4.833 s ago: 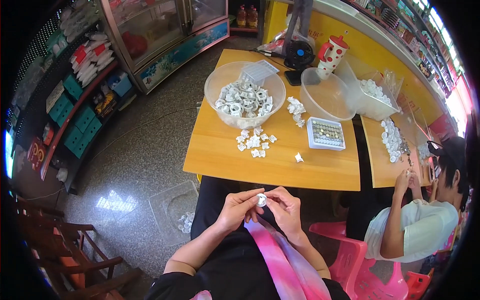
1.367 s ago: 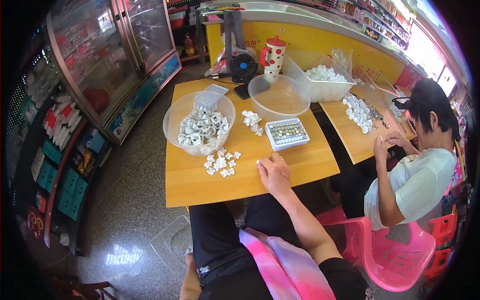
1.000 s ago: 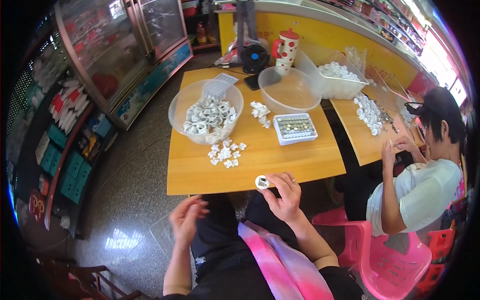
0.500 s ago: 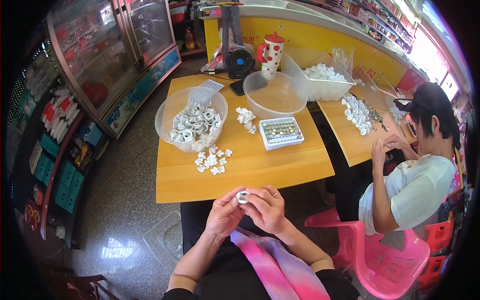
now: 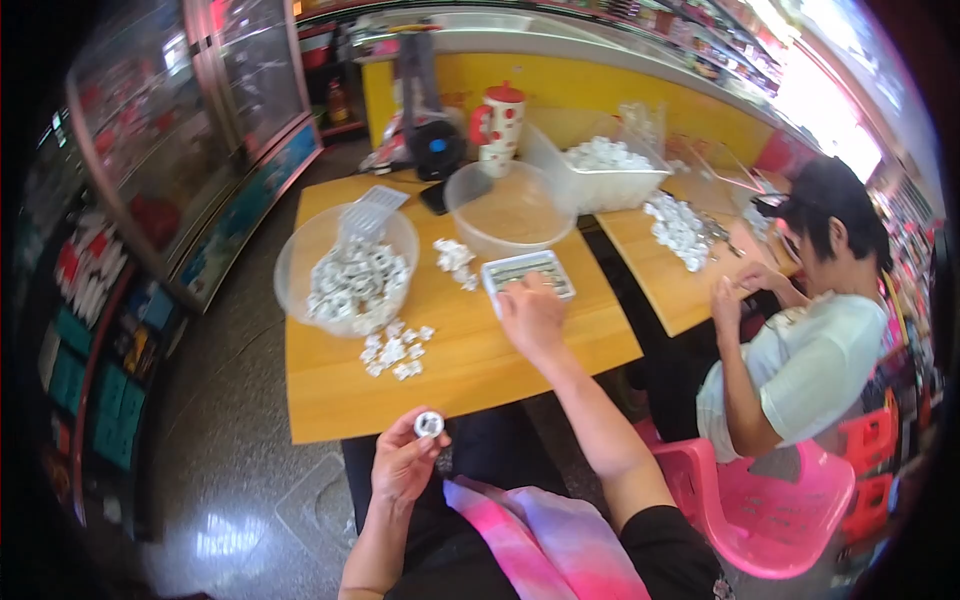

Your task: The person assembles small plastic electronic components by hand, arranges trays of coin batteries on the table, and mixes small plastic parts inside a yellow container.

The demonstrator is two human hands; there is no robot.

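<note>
White round piece (image 5: 429,424), with a darker middle, is pinched in the person's left hand in front of the tabletop's near edge. The tabletop (image 5: 470,375) is yellowish wood and carries most of what lies about. To its right sits a co-worker (image 5: 800,370) in a pale shirt and dark cap, both hands raised close together before a second tabletop (image 5: 685,300) with white pieces heaped on it. A pink chair (image 5: 775,510) stands under the co-worker.

Near the tabletop's left side is a clear bowl (image 5: 289,275) full of white parts, a pale gridded tray (image 5: 375,207) at its far rim. A second clear bowl (image 5: 510,215) stands farther right, beside a translucent bin (image 5: 625,190) heaped with white pieces. Behind the bowls are a white mug (image 5: 506,128) with red dots and a black fan (image 5: 437,148).

A white case (image 5: 490,284) of small, blurred rows sits right of centre. The right hand (image 5: 532,315) reaches over it, fingers down at the rows; whether its grip holds anything cannot be told. The left hand (image 5: 403,468) has its grip closed on the round piece between thumb and fingers. Smaller still, white bits (image 5: 395,350) lie loose in front of the filled bowl.
</note>
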